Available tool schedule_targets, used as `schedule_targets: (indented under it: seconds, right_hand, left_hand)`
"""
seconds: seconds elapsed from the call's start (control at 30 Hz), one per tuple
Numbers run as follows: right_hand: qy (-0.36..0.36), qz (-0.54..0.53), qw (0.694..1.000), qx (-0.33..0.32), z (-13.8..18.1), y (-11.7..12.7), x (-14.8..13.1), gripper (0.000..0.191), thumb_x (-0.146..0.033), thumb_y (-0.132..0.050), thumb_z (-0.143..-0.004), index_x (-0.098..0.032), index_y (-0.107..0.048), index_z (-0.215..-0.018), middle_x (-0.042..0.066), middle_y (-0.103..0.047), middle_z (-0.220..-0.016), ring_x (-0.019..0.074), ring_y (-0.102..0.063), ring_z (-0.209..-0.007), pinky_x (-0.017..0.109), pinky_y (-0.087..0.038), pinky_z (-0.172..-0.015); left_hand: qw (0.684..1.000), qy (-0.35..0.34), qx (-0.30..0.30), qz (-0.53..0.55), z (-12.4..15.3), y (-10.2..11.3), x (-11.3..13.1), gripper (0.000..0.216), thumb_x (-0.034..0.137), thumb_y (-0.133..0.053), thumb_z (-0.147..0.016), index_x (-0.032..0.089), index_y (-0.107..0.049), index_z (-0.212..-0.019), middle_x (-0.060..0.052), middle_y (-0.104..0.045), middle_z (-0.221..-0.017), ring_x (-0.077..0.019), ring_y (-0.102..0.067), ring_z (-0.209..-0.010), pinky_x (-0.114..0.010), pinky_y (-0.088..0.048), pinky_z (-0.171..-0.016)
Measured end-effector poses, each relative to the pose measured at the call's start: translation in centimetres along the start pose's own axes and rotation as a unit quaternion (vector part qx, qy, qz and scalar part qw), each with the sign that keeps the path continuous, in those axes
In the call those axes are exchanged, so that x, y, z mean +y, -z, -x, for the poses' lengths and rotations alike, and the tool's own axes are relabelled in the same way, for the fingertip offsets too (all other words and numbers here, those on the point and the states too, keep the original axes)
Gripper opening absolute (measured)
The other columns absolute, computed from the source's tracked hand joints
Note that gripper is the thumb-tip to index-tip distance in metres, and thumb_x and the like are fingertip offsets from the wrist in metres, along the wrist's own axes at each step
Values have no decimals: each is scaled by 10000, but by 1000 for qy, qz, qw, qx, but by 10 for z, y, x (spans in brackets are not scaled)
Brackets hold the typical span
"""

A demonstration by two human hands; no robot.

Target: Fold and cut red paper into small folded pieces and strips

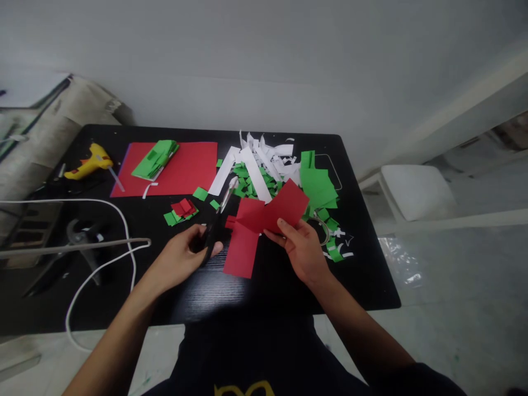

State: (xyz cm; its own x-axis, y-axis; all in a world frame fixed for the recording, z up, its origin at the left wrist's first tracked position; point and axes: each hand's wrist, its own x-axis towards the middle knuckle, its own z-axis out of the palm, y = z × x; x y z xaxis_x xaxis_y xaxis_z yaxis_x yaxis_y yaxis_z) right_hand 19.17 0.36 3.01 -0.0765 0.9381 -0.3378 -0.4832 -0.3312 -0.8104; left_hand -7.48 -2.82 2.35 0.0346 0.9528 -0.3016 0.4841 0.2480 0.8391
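Note:
My left hand point(192, 250) is closed around the dark handles of a pair of scissors point(229, 193), whose blades point away from me. Between the thumb and fingers of my right hand point(303, 245) is a piece of red paper point(286, 206), raised at an angle. Its left part overlaps another red sheet point(241, 253) lying on the black table point(198, 300). A small red scrap point(230, 221) lies by the scissors. Left of the blades, small red and green paper pieces point(184, 209) form a little pile.
White strips point(256, 173) and green scraps point(247, 187) heap up at the back. Green sheets point(319, 187) lie at right. A red sheet point(187, 168) bears green papers point(154, 159). At left are a yellow glue gun point(93, 161), a white cable point(127, 236) and a metal tool point(82, 242).

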Motion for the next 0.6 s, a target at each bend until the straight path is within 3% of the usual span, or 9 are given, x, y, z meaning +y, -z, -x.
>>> schedule_targets:
  seconds: [0.13,0.37,0.6]
  right_hand:
    - [5,-1,1000,2,-1,1,-1,288,-372,-887,-785,-213,-772,-996,31,-798,-1114,234,-754,-1031,481,-670,-974]
    - [16,17,1000,12,-3,2,-1,311,-406,-877,-793,-218,-762,-1013,35,-797,-1110,245,-748,-1050,501,-667,-975]
    - [45,29,999,4,-3,-3,-3,290,-391,-894,-770,-227,-750,-960,18,-805,-1074,244,-766,-1014,503,-671,-964]
  left_hand:
    - [999,5,-28,17,5,0,3,493,573,-780,-794,202,-691,-1106,-71,-736,-1041,-277,-710,-939,-324,-563,-773]
    - [1000,5,1,16,6,-2,21,410,599,-722,-847,198,-705,-932,-16,-706,-837,-212,-651,-766,-274,-520,-668]
    - [986,-2,-113,120,12,2,19,327,505,-653,-889,198,-760,-918,-95,-722,-879,-230,-635,-763,-329,-529,-685]
